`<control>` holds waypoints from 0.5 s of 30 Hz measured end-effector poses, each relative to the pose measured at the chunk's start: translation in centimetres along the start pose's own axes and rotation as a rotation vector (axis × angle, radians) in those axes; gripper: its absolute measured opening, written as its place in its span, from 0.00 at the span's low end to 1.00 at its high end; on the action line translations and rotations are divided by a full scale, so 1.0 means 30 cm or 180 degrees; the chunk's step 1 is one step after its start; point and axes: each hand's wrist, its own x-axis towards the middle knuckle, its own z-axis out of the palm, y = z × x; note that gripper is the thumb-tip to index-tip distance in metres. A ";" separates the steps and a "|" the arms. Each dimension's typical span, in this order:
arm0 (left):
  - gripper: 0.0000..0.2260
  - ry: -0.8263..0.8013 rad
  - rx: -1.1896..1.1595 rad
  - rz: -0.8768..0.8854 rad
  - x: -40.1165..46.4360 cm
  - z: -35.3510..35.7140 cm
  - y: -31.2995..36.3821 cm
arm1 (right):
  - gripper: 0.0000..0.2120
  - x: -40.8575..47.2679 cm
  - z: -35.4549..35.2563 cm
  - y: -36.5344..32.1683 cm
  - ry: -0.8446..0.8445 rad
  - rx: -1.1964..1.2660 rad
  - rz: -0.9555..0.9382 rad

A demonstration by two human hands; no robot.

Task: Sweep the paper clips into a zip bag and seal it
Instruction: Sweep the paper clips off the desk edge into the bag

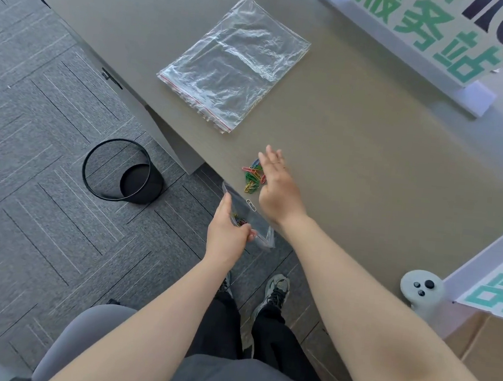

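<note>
At the grey table's [369, 171] near edge, left hand [228, 229] grips a small clear zip bag [250, 218] below the rim; right hand [278, 186], fingers straight, rests just beside the heap of coloured paper clips [252, 176].

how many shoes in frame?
2. One grey shoe is on the carpet right of the left forearm; the other shoe beside it is mostly hidden behind that forearm.

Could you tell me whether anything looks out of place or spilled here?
Nothing spilled. One pale paper clip lies apart from the coloured pile, at the mouth of the zip bag held below the table edge.
</note>
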 end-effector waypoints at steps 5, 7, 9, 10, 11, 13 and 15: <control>0.39 -0.0013 0.0042 0.0045 0.003 -0.008 0.009 | 0.29 0.020 0.023 0.009 -0.0378 -0.0308 -0.0231; 0.39 -0.0005 0.0028 0.0056 0.008 -0.010 0.013 | 0.29 -0.003 0.032 0.014 -0.0363 -0.0388 -0.0382; 0.38 0.0008 0.0027 0.0078 0.013 -0.011 0.018 | 0.28 -0.031 0.043 0.017 -0.0347 -0.0446 -0.0526; 0.38 0.0024 0.0042 0.0096 0.013 -0.013 0.022 | 0.28 -0.045 0.048 0.017 -0.0337 -0.0466 -0.0583; 0.38 0.0048 0.0063 0.0121 0.011 -0.014 0.028 | 0.27 -0.058 0.053 0.017 -0.0339 -0.0483 -0.0629; 0.38 0.0108 0.0187 0.0180 0.006 -0.018 0.037 | 0.28 -0.085 0.062 0.013 -0.0381 -0.0485 -0.0701; 0.38 0.0181 0.0443 0.0235 0.003 -0.021 0.043 | 0.29 -0.109 0.071 0.009 -0.0426 -0.0492 -0.0778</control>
